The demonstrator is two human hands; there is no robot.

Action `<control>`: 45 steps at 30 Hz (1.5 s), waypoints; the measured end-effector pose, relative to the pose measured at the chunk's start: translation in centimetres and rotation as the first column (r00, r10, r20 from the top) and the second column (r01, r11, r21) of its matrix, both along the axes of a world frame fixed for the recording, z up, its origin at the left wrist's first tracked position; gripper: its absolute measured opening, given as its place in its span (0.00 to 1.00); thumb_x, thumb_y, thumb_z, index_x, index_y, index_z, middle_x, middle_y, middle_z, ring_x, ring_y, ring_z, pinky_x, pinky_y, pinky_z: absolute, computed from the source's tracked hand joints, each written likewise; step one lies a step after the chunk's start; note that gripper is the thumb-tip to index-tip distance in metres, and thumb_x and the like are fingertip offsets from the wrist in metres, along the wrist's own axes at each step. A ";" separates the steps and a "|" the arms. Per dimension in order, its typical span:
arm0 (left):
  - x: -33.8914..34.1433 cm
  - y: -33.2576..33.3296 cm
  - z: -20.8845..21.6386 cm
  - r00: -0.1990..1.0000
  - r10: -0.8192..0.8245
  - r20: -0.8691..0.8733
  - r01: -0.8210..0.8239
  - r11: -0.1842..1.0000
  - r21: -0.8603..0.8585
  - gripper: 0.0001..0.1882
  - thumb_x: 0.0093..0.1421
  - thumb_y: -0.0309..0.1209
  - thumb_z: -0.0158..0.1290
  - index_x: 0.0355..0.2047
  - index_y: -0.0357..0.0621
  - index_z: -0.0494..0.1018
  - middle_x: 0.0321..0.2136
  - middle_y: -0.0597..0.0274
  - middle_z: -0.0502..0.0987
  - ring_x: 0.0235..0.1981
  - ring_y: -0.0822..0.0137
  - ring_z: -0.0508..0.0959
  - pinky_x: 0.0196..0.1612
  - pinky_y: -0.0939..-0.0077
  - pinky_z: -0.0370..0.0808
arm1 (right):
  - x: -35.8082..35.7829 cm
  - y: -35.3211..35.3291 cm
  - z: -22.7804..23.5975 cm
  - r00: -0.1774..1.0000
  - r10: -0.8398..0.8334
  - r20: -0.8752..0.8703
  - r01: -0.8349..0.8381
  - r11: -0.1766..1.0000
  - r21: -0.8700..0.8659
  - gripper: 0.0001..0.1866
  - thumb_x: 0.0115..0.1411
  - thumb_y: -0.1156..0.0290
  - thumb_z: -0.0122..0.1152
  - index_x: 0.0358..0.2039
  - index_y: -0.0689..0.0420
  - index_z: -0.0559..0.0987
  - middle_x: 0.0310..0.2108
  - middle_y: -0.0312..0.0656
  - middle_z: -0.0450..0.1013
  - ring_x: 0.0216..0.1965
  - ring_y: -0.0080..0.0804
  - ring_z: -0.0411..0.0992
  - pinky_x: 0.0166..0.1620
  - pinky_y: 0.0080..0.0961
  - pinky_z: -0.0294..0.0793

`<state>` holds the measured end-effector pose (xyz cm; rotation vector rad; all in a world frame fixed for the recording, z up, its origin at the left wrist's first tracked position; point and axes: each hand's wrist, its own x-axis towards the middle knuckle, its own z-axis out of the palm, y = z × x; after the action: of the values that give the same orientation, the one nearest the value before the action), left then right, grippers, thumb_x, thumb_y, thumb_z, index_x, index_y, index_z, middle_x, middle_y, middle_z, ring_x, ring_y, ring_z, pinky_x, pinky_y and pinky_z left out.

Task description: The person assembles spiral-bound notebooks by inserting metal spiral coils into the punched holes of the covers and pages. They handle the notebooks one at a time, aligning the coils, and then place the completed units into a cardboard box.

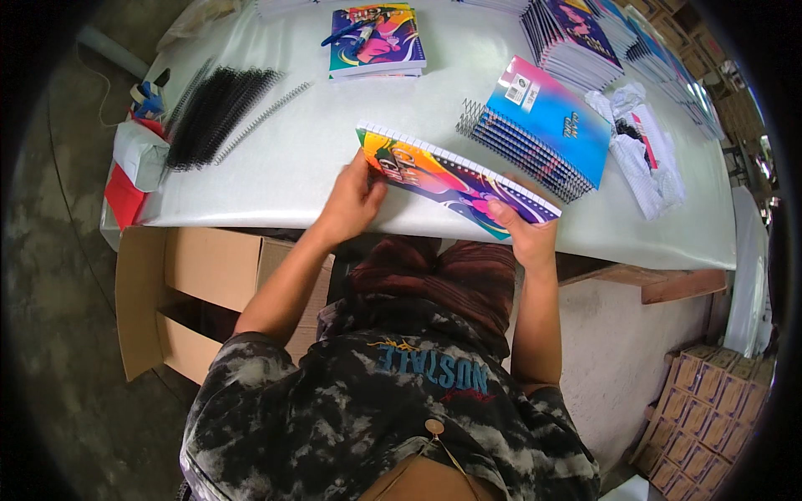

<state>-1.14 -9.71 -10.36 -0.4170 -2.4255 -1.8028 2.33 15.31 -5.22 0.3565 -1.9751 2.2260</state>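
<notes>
Between my hands, above the table's front edge, is a colourful notebook (443, 179) with punched holes along its upper long edge and no coil in them. My left hand (355, 196) grips its left end, fingers partly behind it. At the right end my right hand (526, 230) holds it, thumb on the cover. Just beyond lies a stack of coil-bound notebooks (547, 125) with a blue and pink cover on top. To the left, a pile of black spiral coils (217, 113) rests on the table, with a pale coil (263, 121) beside it.
A small stack of notebooks (388, 50) with pens on it stands at the back. More notebook stacks (576, 37) fill the far right, near a crumpled white cloth (647, 159). Blue tape (149, 100) sits at the left edge. Below is an open cardboard box (209, 267).
</notes>
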 end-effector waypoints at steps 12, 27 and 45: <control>-2.5 -18.8 2.1 0.811 0.401 -0.426 -0.563 0.336 -0.755 0.15 0.57 0.37 0.49 0.43 0.46 0.70 0.38 0.52 0.71 0.36 0.60 0.71 0.39 0.64 0.68 | -1.8 2.5 -0.7 0.986 -0.059 -0.153 0.072 0.994 0.080 0.14 0.51 0.81 0.60 0.40 0.68 0.76 0.33 0.42 0.76 0.34 0.23 0.72 0.42 0.18 0.70; -2.3 -6.3 11.6 0.899 -0.187 -0.395 -0.083 0.814 -0.575 0.15 0.65 0.35 0.38 0.43 0.36 0.67 0.24 0.64 0.69 0.28 0.74 0.67 0.36 0.81 0.65 | -2.1 2.7 -1.0 0.991 -0.035 -0.130 0.034 0.999 -0.008 0.16 0.52 0.82 0.59 0.44 0.68 0.73 0.39 0.44 0.74 0.38 0.23 0.72 0.45 0.19 0.70; -5.4 -1.4 11.4 0.977 -0.154 0.149 0.189 0.947 -0.259 0.18 0.63 0.44 0.43 0.29 0.40 0.71 0.19 0.72 0.63 0.21 0.80 0.58 0.26 0.87 0.58 | -2.2 2.8 -0.6 0.979 -0.026 -0.200 0.052 0.991 0.126 0.13 0.52 0.83 0.58 0.41 0.66 0.76 0.38 0.45 0.75 0.38 0.25 0.73 0.44 0.20 0.71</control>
<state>-6.54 -11.12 1.04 -0.5701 -2.8203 -1.6018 0.18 18.16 -5.85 0.5278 -2.0065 1.9583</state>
